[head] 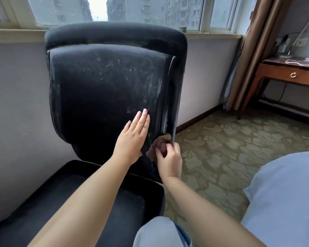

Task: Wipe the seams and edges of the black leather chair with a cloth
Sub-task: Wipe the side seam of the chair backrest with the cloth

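Patterned green carpet [230, 148] covers the floor to your right, and a pale wall runs under a wide window [114, 9] that looks out on tall buildings. From your head camera, the black leather chair [105, 82] stands directly in front of you with its backrest upright below the window sill and its seat reaching toward your lap. Pale scuffs and dusty streaks mark the backrest panel.

Your left hand [134, 136] lies flat on the lower right part of the backrest, fingers straight and close together, pointing up; it holds nothing. Your right hand [169, 159] is just beside it, at the backrest's lower right edge, with fingers curled around a brownish cloth [159, 145]. The cloth is bunched, and its upper end is pressed into the seam where the padded panel meets the outer rim of the backrest. How far it goes into that seam cannot be told.

At the far right, a brown curtain [257, 50] hangs beside a wooden desk [284, 75] with a ring-pull drawer. Wall sockets and a cable sit above the desk. Your knee in light blue fabric shows at the bottom edge, and a light blue cushion-like shape [284, 193] fills the lower right corner.
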